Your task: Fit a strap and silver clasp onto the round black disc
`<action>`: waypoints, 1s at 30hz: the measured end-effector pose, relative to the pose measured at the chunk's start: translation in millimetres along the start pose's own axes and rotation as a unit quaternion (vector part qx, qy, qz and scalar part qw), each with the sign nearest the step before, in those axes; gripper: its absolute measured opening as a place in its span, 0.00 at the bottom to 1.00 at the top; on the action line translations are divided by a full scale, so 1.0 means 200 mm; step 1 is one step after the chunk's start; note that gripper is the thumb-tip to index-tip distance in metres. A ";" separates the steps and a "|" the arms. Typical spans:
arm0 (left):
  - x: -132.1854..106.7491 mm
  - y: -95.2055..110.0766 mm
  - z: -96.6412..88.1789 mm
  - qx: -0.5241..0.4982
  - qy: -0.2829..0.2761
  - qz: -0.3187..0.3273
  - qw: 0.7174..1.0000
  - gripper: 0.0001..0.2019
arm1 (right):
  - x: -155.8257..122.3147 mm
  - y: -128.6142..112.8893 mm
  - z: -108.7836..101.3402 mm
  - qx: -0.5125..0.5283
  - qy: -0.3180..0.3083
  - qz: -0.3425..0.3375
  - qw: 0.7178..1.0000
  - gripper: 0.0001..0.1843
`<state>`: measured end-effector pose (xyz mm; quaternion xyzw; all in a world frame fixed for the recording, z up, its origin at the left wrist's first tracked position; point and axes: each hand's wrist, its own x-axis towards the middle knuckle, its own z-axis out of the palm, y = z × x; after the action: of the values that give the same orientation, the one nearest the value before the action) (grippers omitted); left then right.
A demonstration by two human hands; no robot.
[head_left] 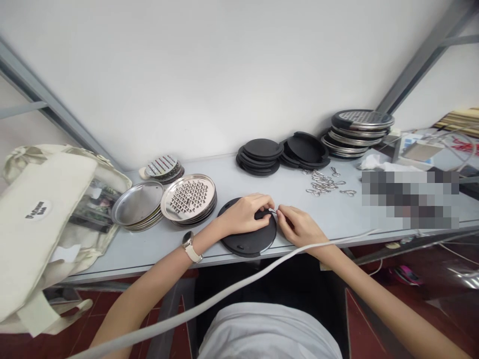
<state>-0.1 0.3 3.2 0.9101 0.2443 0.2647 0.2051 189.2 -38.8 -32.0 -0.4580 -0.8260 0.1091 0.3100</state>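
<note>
A round black plastic lid (245,239) lies flat near the front edge of the grey table (157,244). My left hand (245,213), with a watch on its wrist, presses down on the lid's right tab. My right hand (299,224) pinches a small metal clip (274,211) against that same tab. The two hands meet fingertip to fingertip there. A loose pile of metal clips (325,183) lies just beyond my right hand.
Stacks of steel grater discs (190,198) and plain steel plates (137,204) sit left. Black lid stacks (260,154) (306,149) and steel-topped lids (361,124) line the wall. A cream bag (41,219) sits far left. A white cable (232,289) crosses my lap.
</note>
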 end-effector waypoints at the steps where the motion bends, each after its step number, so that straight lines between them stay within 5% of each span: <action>1: 0.00 0.00 0.00 0.001 0.001 0.000 1.000 0.08 | 0.00 0.00 0.00 0.000 -0.009 0.002 1.000 0.13; 30: 0.00 0.00 0.00 0.004 0.003 -0.002 1.000 0.08 | 0.01 -0.02 -0.02 0.006 -0.030 0.014 0.999 0.09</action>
<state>0.4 0.0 4.2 0.9097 0.2475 0.2657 0.2012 187.9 -38.7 -26.9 -0.4646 -0.8277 0.1319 0.2858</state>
